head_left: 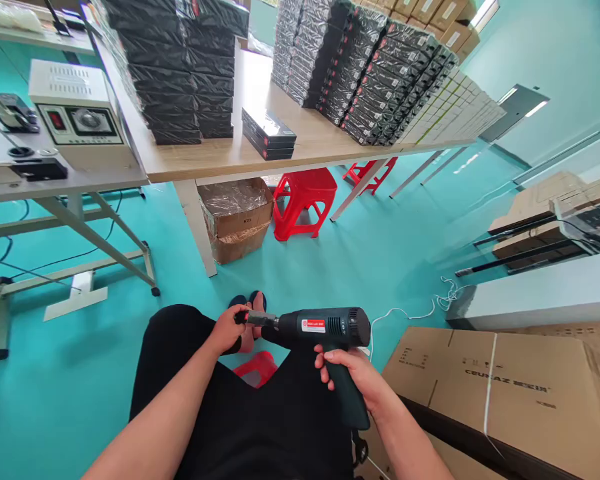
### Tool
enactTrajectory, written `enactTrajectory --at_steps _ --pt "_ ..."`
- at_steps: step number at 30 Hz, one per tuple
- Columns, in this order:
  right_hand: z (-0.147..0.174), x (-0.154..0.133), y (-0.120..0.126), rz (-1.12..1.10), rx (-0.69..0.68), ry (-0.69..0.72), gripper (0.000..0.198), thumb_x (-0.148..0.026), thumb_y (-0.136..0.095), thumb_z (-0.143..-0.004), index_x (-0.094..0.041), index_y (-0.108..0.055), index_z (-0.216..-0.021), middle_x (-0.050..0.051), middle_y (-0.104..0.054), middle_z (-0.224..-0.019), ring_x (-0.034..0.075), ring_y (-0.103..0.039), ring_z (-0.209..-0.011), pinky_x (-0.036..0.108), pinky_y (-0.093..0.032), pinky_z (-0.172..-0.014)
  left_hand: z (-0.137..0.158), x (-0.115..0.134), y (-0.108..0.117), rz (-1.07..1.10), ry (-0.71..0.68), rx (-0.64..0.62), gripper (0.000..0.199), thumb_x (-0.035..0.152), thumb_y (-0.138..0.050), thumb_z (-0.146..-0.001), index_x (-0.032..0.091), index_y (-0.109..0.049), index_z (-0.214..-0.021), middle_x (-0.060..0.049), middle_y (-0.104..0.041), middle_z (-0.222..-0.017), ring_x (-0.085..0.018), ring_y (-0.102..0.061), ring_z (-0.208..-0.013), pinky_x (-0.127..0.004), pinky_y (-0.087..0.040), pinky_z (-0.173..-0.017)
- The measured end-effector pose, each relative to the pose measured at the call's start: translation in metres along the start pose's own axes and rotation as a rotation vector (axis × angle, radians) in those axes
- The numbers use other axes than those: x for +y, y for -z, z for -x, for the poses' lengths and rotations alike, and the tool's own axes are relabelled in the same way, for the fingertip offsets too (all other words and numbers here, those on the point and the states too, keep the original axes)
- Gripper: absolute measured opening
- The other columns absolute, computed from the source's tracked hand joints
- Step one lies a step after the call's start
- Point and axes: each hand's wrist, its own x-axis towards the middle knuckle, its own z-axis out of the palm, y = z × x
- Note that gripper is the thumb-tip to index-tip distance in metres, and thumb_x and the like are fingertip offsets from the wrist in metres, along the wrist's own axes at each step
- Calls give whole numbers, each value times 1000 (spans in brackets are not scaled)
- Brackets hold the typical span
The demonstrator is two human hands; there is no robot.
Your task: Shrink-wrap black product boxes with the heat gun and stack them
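My right hand is wrapped round the handle of a black heat gun with a red and white label. The gun lies level above my lap, its nozzle towards the left. My left hand pinches a slim, dark box-like piece with a shiny side, seen nearly edge-on. This piece is right by the nozzle; whether they touch, I cannot tell. A white cord runs from behind the gun across the floor on the right.
Film-wrapped black boxes stand stacked on the wooden table, with a small pile of flat black boxes near its front edge. Below are a carton and a red stool. Large cartons sit close on my right.
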Motion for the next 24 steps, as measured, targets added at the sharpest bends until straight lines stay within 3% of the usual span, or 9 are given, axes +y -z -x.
enactTrajectory --at_steps 5,9,13,19,21,24 --pt "3 5 -10 -7 91 14 31 -31 -66 -70 -12 -64 -95 6 -67 -76 15 -60 -58 27 -48 -50 -3 -1 -5 1 -14 -15 38 10 -50 -63 20 -64 -97 -2 -67 -95 -21 -60 -91 -34 -44 -85" --pt "2 5 -11 -15 17 16 35 -33 -67 -70 -12 -64 -96 7 -68 -79 15 -60 -59 27 -48 -50 0 -3 -4 10 -5 -23 35 12 -51 -64 20 -64 -96 -2 -66 -91 -21 -60 -88 -34 -45 -82" --pt "2 5 -7 46 83 11 34 -33 -67 -71 -12 -64 -96 7 -68 -78 15 -60 -59 27 -49 -51 2 -2 -2 18 -12 -17 35 12 -51 -65 21 -63 -97 -2 -66 -91 -20 -60 -86 -33 -45 -81" --pt "5 8 -45 -3 -184 32 30 -30 -68 -70 -11 -67 -93 8 -69 -82 15 -61 -60 27 -48 -53 0 6 -6 -10 -59 -46 28 15 -57 -65 19 -64 -92 -4 -66 -93 -22 -59 -87 -34 -44 -82" --pt "1 6 -52 -39 -127 75 32 -31 -69 -70 -11 -67 -95 8 -69 -81 15 -61 -59 27 -48 -53 1 6 -6 9 -40 -47 31 15 -56 -64 19 -64 -94 -4 -66 -94 -22 -59 -88 -34 -44 -82" --pt "-2 1 -42 -52 56 47 34 -33 -69 -69 -11 -65 -95 6 -68 -75 14 -60 -57 26 -47 -49 2 0 -2 56 31 -20 37 12 -52 -62 18 -63 -96 -2 -66 -90 -21 -59 -87 -34 -44 -83"
